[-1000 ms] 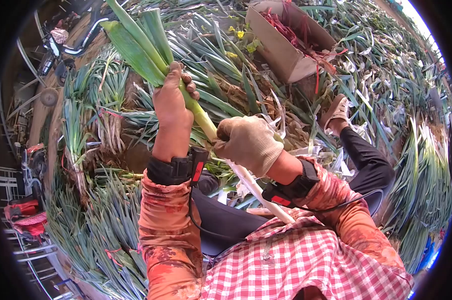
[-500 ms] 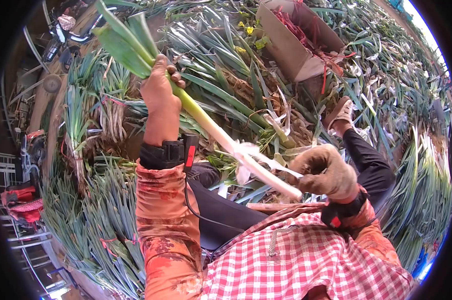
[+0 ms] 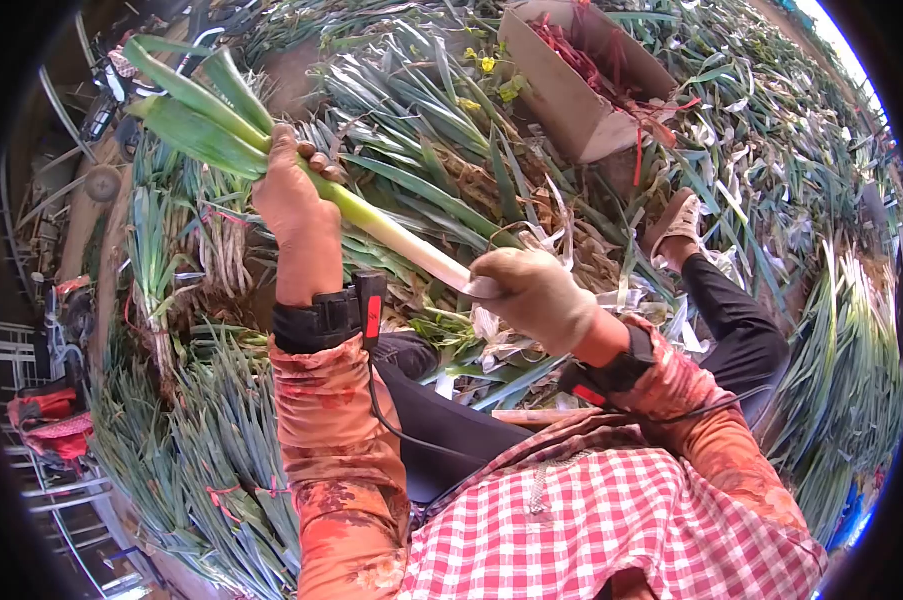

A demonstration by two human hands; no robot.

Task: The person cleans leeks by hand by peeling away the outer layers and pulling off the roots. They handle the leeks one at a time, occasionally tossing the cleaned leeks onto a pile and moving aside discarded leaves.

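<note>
A long leek (image 3: 391, 236) slants across the view, its green leaves at the upper left and its pale stalk running down to the right. My bare left hand (image 3: 299, 200) is wrapped round it just below the leaves. My gloved right hand (image 3: 536, 292) is closed round the lower white part, and the stalk's end is hidden by the glove. A loose pale strip of peel hangs below the glove.
A cardboard box (image 3: 571, 90) with red ties stands at the upper middle. Piles of leeks lie at the left (image 3: 231, 440) and right (image 3: 841, 370). Leaves and peelings cover the ground around my legs and shoe (image 3: 676, 222). Red bags (image 3: 51, 425) are at the far left.
My right hand has moved left and up from near the stalk's tip and now closes round the stalk. My left hand and the leek have shifted slightly left.
</note>
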